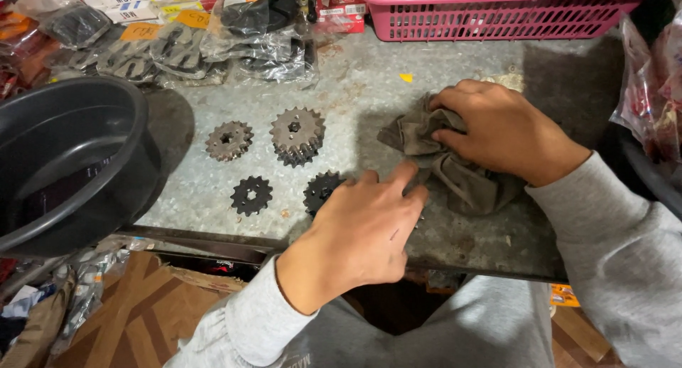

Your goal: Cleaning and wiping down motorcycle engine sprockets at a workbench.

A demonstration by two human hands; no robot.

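Hands both low on a grey metal bench top [369,84], seen from the head camera. Left hand [366,229] lies palm down near the front edge of the bench, fingers loosely bent and partly spread; it covers most of a dark sprocket [321,190], whose teeth show only at the hand's left side. Whether the fingers actually pinch that sprocket cannot be told from this view. Right hand [501,130] is closed on a crumpled olive-brown rag [462,180], fingertips pressing into the folds; the rag rests on the bench just right of the left hand's fingertips, possibly touching them.

Three more sprockets lie left of the hands, apart from one another: a second black one [251,195] nearest the front edge, a rusty grey one [229,141] behind it, and a stack of larger toothed sprockets [297,135] between that and the rag.

Open bench surface: a bare strip behind the rag up to a pink plastic basket [497,16] at the rear edge. Left side is closed in by a black plastic basin [67,162] that overhangs the bench corner. Bagged parts [213,45] crowd the rear left. Front edge runs just under the left wrist.
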